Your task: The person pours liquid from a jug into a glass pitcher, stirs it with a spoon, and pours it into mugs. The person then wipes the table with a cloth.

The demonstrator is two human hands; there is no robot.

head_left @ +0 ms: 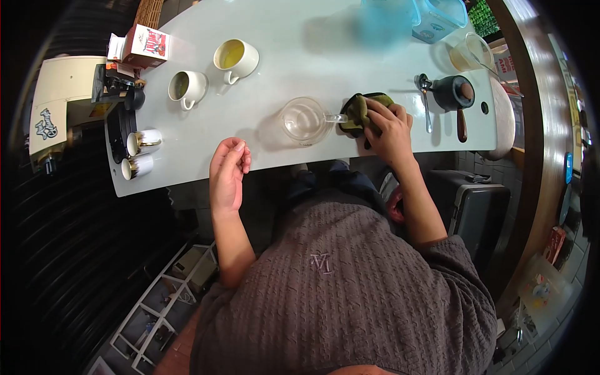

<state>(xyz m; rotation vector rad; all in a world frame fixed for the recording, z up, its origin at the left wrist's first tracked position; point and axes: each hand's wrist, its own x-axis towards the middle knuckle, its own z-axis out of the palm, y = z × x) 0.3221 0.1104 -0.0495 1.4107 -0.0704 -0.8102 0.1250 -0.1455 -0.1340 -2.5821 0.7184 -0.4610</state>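
Observation:
My right hand (392, 132) grips a folded olive-green cloth (356, 114) near the front edge of the table. Just left of the cloth stands a clear glass pitcher (305, 122), its handle pointing toward the cloth and almost touching it. Over the front edge, left of the pitcher, my left hand (229, 170) is held with curled fingers and the thumb laid against them; nothing shows in it. Two white mugs stand beyond that hand: one mug (236, 57) holds yellowish liquid, and the other mug (187, 87) has a darker content.
A spoon (427, 103) lies right of the cloth, beside a dark round container (454, 94) and a brown handle (462, 126). Two cups (144, 142) rest by a black tray (117, 136) at left. Farther back are a red-and-white carton (149, 46) and a blue basket (439, 20).

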